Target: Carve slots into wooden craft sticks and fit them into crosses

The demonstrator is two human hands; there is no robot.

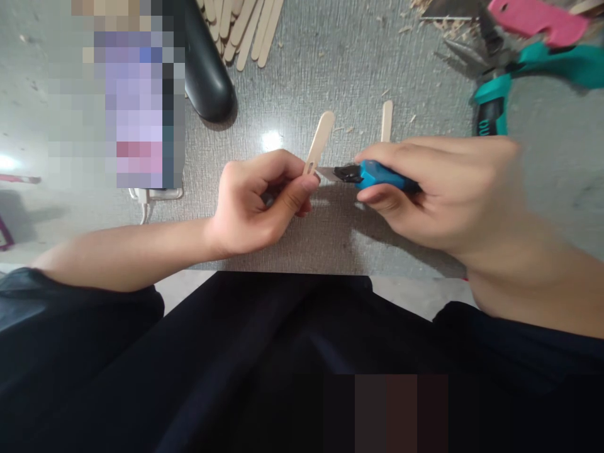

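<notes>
My left hand pinches a flat wooden craft stick between thumb and fingers, its rounded end pointing up. A small slot shows in the stick just above my thumb. My right hand is closed around a blue and black utility knife. The knife's blade points left and lies at the stick's edge beside my left fingertips; whether it touches the wood I cannot tell. Behind my right hand a second craft stick lies on the table, its lower part hidden.
A pile of craft sticks lies at the back beside a black rounded object. Teal-handled pliers and a pink-handled tool lie at the back right among wood shavings. A white cable is at left. The grey table ends near my body.
</notes>
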